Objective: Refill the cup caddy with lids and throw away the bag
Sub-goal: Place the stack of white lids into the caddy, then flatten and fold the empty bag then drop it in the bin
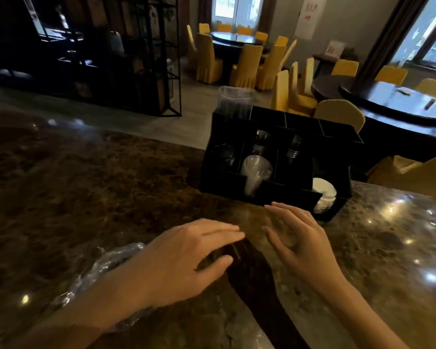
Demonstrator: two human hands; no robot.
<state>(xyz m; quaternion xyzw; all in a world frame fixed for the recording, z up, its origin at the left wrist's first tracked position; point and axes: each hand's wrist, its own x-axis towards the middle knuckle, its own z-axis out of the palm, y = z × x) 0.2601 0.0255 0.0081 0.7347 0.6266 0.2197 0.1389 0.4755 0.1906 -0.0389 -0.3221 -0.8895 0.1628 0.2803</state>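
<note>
A black cup caddy (pixel 282 195) stands on the marble counter just beyond my hands. White lids (pixel 324 191) fill its front right slot, and clear cups (pixel 256 172) lie in a middle slot. A crumpled clear plastic bag (pixel 106 263) lies on the counter under and behind my left forearm. My left hand (pixel 186 258) hovers over the counter, fingers spread, holding nothing. My right hand (pixel 297 235) is beside it, fingers apart and empty, its fingertips close to the caddy's front edge.
The counter (pixel 86 197) is brown polished marble. A tall clear cup stack (pixel 233 100) rises from the caddy's back left corner. Beyond are round dark tables (pixel 398 104), yellow-covered chairs (pixel 247 64) and a black metal shelf (pixel 126 54).
</note>
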